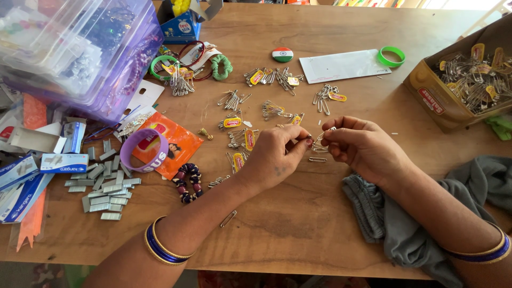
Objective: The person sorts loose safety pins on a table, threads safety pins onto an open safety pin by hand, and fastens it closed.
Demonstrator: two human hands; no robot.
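My left hand and my right hand meet over the middle of a wooden table. Both pinch small silver safety pins between the fingertips. One loose safety pin lies on the wood just below the fingers. Bunches of safety pins with yellow tags lie scattered just left of my left hand and further back. Another single pin lies near my left forearm. Both wrists wear blue and gold bangles.
A cardboard box of safety pins stands at the right. Grey cloth lies under my right arm. A clear plastic storage box sits far left, with staple strips, a purple wristband, a bead bracelet and a round badge.
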